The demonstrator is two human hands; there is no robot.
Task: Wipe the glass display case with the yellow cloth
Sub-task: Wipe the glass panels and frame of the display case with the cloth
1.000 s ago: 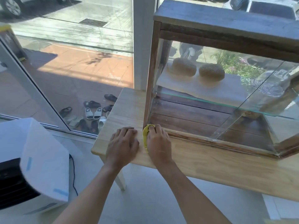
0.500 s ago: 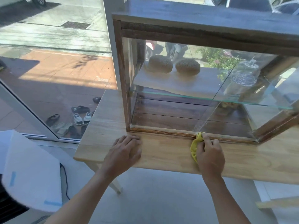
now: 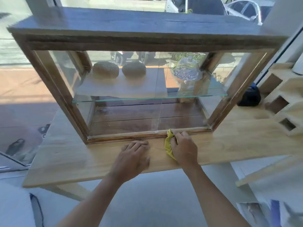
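pale wooden table (image 3: 68,159) by a sunlit window carries the wood-framed glass display case (image 3: 49,76). right hand (image 3: 184,149) grips the crumpled yellow cloth (image 3: 168,145) at the bottom front rail, past centre versus 0.5 s ago; left hand (image 3: 132,157) lies flat on the table. looks like only the rail is being wiped; panes likely left.

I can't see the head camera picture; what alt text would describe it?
A person's right hand presses a yellow cloth against the bottom front edge of a wood-framed glass case on a table, while the left hand rests flat beside it. Inside, two round loaves and a glass dome sit on a glass shelf.
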